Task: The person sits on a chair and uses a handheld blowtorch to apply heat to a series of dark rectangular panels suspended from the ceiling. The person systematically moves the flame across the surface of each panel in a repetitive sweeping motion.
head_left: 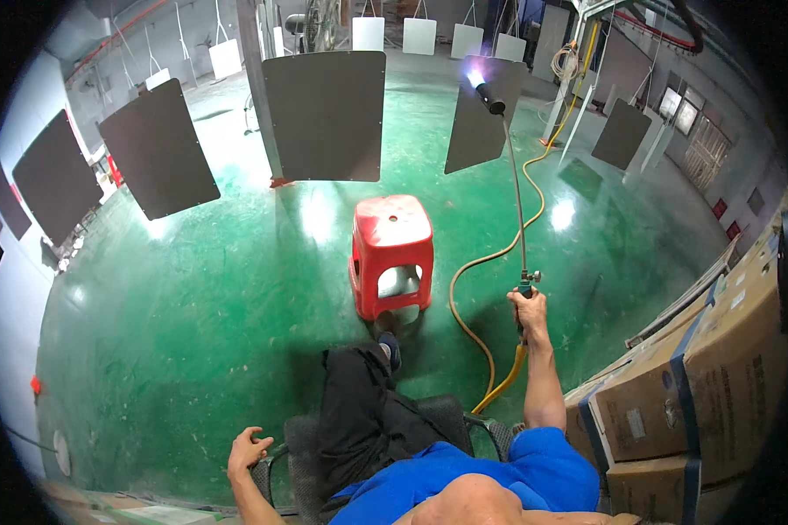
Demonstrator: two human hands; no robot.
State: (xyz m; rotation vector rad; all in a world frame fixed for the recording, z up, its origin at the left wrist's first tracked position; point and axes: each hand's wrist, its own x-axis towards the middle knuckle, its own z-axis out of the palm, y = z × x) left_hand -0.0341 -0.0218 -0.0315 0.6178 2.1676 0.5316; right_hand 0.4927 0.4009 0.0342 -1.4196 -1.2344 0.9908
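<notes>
My right hand [531, 317], arm stretched forward, is closed round the handle of a gas torch [525, 285]. From its small valve a long thin metal tube runs to a black nozzle [491, 100]. A bluish-purple flame [474, 76] burns at the nozzle's end, in front of a dark hanging panel [486, 127]; whether it touches the panel I cannot tell. A yellow hose [468, 328] trails from the handle across the floor. Off to the left, my left hand [249, 451] is by the chair's armrest [267, 468], fingers loosely bent and apart, holding nothing.
A red plastic stool [394, 254] stands ahead of my foot on the green floor [263, 289]. More dark panels [324, 118] hang in a row, with white panels [420, 37] farther back. Large cardboard boxes [643, 411] are stacked at my right, and a post [258, 96] rises ahead.
</notes>
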